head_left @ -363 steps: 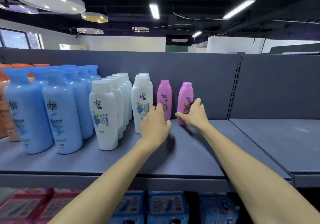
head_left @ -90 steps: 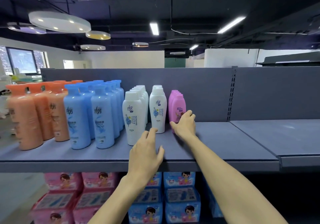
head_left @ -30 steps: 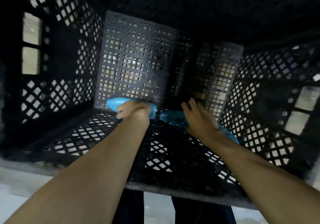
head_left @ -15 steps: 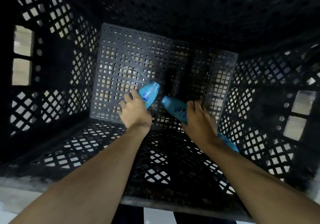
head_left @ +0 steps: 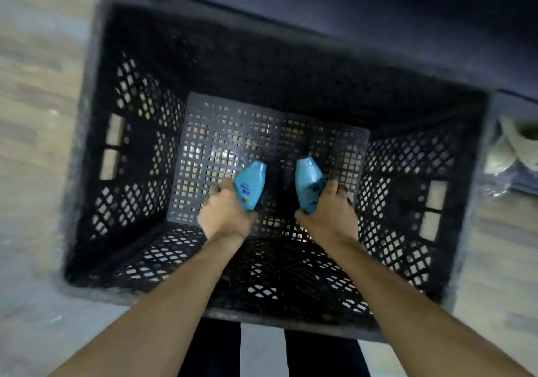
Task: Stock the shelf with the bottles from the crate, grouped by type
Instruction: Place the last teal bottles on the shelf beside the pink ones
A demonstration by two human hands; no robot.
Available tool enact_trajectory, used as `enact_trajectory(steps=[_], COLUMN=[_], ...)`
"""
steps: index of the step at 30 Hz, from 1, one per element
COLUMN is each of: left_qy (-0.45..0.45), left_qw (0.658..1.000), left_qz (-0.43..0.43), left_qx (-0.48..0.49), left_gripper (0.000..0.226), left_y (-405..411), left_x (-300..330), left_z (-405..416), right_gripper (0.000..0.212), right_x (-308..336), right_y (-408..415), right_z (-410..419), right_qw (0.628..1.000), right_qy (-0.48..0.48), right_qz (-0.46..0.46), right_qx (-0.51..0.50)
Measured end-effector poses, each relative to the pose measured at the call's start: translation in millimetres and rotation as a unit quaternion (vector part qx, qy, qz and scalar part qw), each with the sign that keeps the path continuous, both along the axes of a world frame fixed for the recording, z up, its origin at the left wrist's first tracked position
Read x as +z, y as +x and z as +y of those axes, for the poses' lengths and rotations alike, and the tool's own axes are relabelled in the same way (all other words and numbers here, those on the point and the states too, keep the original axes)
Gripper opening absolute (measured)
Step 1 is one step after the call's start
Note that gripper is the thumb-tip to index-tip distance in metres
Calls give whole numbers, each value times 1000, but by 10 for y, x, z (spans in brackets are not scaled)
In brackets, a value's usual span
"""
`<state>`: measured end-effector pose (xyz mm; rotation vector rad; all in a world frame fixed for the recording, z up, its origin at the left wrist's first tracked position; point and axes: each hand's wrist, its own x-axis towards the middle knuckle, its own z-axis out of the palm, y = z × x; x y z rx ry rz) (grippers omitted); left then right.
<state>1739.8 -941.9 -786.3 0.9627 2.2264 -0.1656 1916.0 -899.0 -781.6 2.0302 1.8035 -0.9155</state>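
Note:
I look straight down into a black lattice crate (head_left: 134, 143) on the floor. My left hand (head_left: 224, 216) is shut on a teal bottle (head_left: 251, 184), cap pointing away from me. My right hand (head_left: 329, 216) is shut on a second teal bottle (head_left: 308, 183) of the same kind, also cap away. Both bottles are raised above the crate's grid bottom, side by side and a short gap apart. No other bottle shows inside the crate. The shelf with the stocked bottles is out of view.
The dark base of the shelf unit (head_left: 378, 12) runs along the top edge, just beyond the crate. Wood-pattern floor (head_left: 35, 114) lies left and right of the crate. A pale crumpled bag or wrap (head_left: 515, 149) sits at the right. My legs stand below the crate's near rim.
Both hands have lifted the teal bottles up off the crate bottom and turned them more upright. The view has pulled back, so the whole crate rim shows.

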Motion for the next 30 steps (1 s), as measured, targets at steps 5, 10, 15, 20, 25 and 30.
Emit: enact_trajectory(steps=[5, 10, 15, 20, 25, 30], left_qy=[81, 183, 301, 393, 488, 567], left_qw=[994, 981, 950, 914, 865, 816], left_qz=[-68, -65, -65, -77, -87, -71], left_qx=[11, -12, -44, -63, -71, -88], left_gripper=[61, 53, 51, 51, 57, 63], left_y=[-22, -97, -146, 5, 375, 875], left_x=[1089, 2437, 3569, 4404, 5109, 5792], left_z=[107, 376, 764, 987, 1002, 958], right_gripper=[67, 61, 55, 57, 61, 58], right_x=[1183, 2449, 3556, 4411, 5117, 5804], right_y=[-92, -247, -308, -147, 232, 739], right_z=[135, 287, 446, 583, 666, 641], right_qw=[996, 980, 947, 907, 870, 827], right_qy=[78, 167, 280, 385, 456, 526], right_qz=[31, 70, 100, 120, 146, 172], right_qx=[-31, -81, -119, -121, -117, -99])
